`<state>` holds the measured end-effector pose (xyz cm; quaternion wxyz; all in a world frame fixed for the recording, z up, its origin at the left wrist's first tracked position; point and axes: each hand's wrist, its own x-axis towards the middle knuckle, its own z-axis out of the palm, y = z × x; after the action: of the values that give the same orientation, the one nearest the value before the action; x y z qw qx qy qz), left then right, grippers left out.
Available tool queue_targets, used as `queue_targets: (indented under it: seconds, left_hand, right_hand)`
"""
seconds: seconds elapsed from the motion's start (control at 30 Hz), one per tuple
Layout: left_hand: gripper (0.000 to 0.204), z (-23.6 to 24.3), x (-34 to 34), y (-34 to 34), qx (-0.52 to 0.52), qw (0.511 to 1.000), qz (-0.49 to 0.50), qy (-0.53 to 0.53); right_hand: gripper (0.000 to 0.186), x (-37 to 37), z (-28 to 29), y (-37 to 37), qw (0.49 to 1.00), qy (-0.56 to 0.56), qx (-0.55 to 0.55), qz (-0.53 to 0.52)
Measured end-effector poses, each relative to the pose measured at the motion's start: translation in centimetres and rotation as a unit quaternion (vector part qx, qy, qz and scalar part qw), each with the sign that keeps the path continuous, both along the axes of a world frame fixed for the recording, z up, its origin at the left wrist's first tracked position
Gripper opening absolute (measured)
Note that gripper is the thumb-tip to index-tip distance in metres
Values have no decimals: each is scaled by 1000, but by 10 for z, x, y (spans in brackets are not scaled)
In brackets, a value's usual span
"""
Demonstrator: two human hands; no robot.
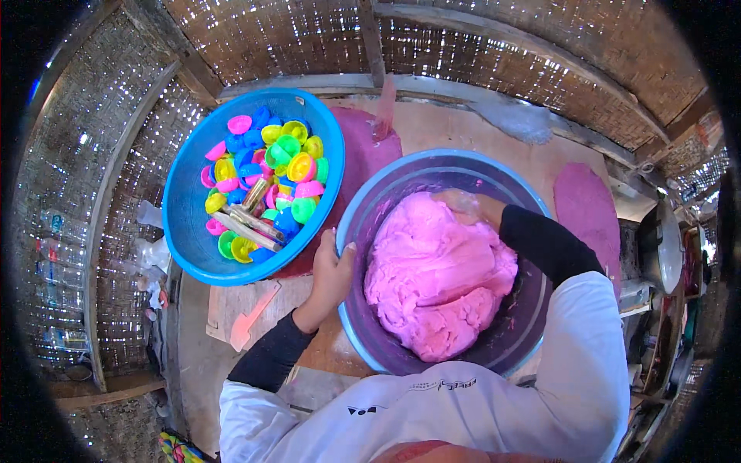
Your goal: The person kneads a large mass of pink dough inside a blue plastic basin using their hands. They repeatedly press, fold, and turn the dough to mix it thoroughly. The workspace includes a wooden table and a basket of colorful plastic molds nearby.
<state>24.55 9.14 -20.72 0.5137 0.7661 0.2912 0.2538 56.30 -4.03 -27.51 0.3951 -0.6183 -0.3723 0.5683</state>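
A large mass of pink dough (436,278) fills much of a deep round basin (356,328) with a blue rim and a dark purplish inside. At the basin's left rim, my left hand (328,278) is closed on the edge. My right hand (471,207) reaches in from the right and presses against the far top side of the dough. Its fingers are blurred and partly hidden, so their grip is unclear. The dough's surface is folded and lumpy, with smears of it on the basin wall.
A blue tub (176,231) at the left holds many coloured plastic half-shell moulds (285,147) and several short sticks (247,225). A pink flat scraper (251,318) lies on the wooden board. A wok-like pan (660,245) stands at right. Woven walls (301,42) enclose the space.
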Motion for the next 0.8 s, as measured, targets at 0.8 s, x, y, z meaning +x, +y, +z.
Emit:
queue_targets:
  seconds: [0.8]
  left_hand:
    - [24,-18,-1,18,-74,995,17,-63]
  right_hand:
    - [39,-188,77,-79,718,-555,234,349]
